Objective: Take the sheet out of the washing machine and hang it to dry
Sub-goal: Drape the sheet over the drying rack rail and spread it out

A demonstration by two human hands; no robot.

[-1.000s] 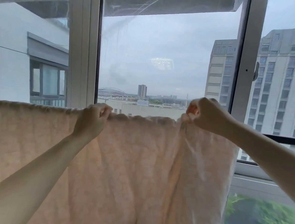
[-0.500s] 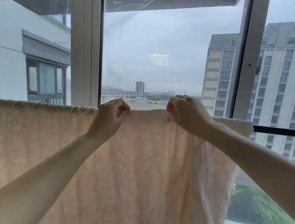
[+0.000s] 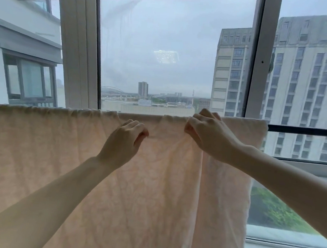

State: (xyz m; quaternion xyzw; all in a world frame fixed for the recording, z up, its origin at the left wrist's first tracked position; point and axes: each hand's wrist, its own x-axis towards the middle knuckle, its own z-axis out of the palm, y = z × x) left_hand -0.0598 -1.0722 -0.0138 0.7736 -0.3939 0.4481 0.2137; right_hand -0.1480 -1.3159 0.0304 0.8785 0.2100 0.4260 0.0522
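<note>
1. The sheet (image 3: 57, 164) looks soft, floppy and maybe still damp and heavy. It is best held by its top edge, near the rail (image 3: 305, 130).
2. It is pale peach, wrinkly, and hangs over the rail by the window (image 3: 156, 54).
3. The left hand (image 3: 123, 142) pinches cloth just below the rail.
4. The right hand (image 3: 208, 135) pinches cloth beside it, at the rail.
</note>
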